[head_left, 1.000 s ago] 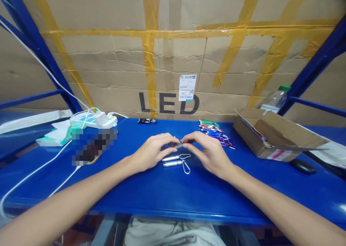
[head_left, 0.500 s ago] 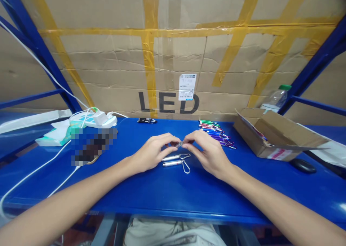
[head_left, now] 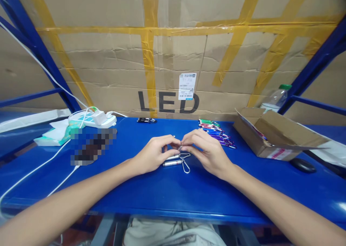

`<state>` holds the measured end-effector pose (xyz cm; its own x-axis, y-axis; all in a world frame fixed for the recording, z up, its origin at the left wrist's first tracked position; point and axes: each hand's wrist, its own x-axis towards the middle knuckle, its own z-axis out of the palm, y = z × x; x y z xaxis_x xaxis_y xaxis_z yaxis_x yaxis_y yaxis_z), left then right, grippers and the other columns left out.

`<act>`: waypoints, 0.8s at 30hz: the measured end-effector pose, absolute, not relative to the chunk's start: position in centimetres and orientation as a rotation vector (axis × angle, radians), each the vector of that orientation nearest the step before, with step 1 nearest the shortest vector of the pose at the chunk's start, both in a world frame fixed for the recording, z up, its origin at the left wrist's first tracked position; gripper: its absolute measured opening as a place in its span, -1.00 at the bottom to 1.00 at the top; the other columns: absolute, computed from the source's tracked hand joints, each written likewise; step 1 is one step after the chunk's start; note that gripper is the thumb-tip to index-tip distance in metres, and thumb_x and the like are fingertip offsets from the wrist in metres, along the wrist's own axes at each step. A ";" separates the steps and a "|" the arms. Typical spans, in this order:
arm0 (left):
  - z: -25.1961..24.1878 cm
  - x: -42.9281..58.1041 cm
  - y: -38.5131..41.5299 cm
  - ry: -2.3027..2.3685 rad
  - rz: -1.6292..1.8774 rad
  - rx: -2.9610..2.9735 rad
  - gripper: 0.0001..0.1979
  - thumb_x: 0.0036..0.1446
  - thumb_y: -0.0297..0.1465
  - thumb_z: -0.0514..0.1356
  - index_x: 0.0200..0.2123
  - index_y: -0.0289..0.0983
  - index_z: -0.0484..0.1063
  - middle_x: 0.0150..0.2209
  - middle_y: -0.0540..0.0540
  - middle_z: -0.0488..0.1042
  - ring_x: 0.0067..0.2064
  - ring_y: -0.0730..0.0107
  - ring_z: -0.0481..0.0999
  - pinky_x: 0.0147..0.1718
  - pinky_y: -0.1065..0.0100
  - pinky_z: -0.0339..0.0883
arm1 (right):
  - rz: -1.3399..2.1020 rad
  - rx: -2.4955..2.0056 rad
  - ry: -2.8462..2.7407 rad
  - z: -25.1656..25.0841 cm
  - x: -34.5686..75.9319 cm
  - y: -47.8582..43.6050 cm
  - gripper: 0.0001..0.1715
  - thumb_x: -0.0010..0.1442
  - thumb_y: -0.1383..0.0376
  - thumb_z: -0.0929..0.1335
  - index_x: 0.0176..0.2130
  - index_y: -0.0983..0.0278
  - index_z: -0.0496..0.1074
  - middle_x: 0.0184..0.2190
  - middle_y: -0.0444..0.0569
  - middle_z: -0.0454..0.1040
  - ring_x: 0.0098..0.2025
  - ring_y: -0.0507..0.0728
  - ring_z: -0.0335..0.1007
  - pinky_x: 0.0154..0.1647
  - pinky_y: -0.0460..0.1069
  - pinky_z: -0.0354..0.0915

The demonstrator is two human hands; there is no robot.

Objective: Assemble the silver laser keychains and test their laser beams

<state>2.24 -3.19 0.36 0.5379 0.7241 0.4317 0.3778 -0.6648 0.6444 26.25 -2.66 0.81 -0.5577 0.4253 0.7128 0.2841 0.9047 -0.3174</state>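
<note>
My left hand [head_left: 155, 153] and my right hand [head_left: 207, 153] meet over the middle of the blue table, thumbs and forefingers pinched. Between the fingertips is a small silver metal piece [head_left: 180, 146], mostly covered, so its kind cannot be made out. Just below the fingers lie two slim silver penlights with carabiner clips; the nearer penlight [head_left: 173, 163] shows whole, while the farther penlight [head_left: 173, 157] is partly hidden by my left thumb. Behind my right hand lies a row of coloured metallic penlights [head_left: 214, 132] in green, red, blue and purple, with clips.
Black penlights [head_left: 146, 120] lie at the table's back edge. On the left are a pixelated dark object [head_left: 94, 146], a power strip [head_left: 108, 121] with white cables and a tissue pack [head_left: 51, 139]. An open cardboard box [head_left: 254, 137], a black mouse [head_left: 303, 165] and a bottle [head_left: 278, 98] stand right.
My fingertips have drawn closer together around the small silver piece, which shows less now. My left thumb has come slightly lower, over the farther penlight.
</note>
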 end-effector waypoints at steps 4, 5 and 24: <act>0.3 2.3 -3.1 0.899 0.945 2.205 -0.83 0.34 -0.38 0.31 -0.03 -0.27 0.61 -0.16 -0.07 0.61 -0.29 0.42 0.48 -0.29 0.40 0.33 | 0.272 -0.504 -2.214 1.0 26.3 -2.7 -0.90 0.50 0.37 0.36 -0.11 0.19 0.49 -0.14 0.00 0.56 -0.07 0.18 0.45 -0.02 0.10 0.38; 0.3 2.4 -3.1 0.902 0.942 2.195 -0.83 0.34 -0.38 0.31 -0.04 -0.27 0.61 -0.16 -0.07 0.62 -0.30 0.43 0.48 -0.30 0.40 0.32 | 0.299 -0.507 -2.211 1.0 26.3 -2.7 -0.90 0.50 0.37 0.37 -0.11 0.19 0.49 -0.14 0.00 0.55 -0.07 0.18 0.45 -0.02 0.10 0.38; 0.9 1.5 -2.8 0.830 1.102 2.442 -0.89 0.43 -0.42 0.25 -0.03 -0.26 0.57 -0.06 -0.11 0.63 -0.03 0.33 0.59 0.01 0.32 0.41 | 0.325 -0.610 -2.108 0.6 26.1 -2.9 -0.86 0.48 0.35 0.37 0.03 0.18 0.40 -0.12 -0.05 0.46 -0.18 0.11 0.44 -0.08 0.06 0.38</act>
<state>1.50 -2.78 0.91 0.5296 0.6306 0.5674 0.3708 -0.7736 0.5138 26.06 -2.88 0.64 -0.4824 0.5358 0.6930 0.3021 0.8444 -0.4425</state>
